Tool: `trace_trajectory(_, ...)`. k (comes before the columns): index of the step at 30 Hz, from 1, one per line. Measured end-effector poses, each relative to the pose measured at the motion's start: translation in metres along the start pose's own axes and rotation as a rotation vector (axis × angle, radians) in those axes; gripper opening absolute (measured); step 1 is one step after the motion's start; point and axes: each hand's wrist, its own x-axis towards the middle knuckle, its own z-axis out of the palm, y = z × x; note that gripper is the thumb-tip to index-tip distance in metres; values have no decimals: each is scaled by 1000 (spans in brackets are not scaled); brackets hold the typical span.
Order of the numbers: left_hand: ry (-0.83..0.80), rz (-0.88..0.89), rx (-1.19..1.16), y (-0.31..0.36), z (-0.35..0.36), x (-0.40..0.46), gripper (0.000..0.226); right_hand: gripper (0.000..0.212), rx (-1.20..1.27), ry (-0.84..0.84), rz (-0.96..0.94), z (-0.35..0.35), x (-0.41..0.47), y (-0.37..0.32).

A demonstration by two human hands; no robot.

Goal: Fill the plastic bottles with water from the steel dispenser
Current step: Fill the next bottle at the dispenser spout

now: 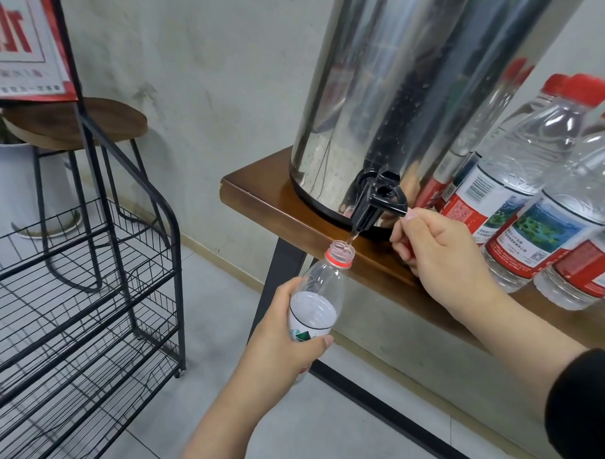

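A tall steel dispenser (385, 89) stands on a wooden table (258, 193), its black tap (379, 202) over the table's edge. My left hand (281, 343) grips an uncapped clear plastic bottle (318, 290) around its label, tilted, with its red-ringed mouth just under the spout. A thin stream of water runs from the spout into the bottle mouth. My right hand (439, 255) has a fingertip on the tap's black lever while its curled fingers hold a red bottle cap (409, 248).
Several capped, red-labelled water bottles (519, 201) stand on the table right of the dispenser. A black wire rack (90, 288) stands on the tiled floor at left, with a round wooden stool (74, 122) and a white pot behind it.
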Motion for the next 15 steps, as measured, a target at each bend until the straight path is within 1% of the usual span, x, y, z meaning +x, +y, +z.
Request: trace_trajectory(15,-2,8,45,-4,3,3,82,43,15,-5,0,0,0,0)
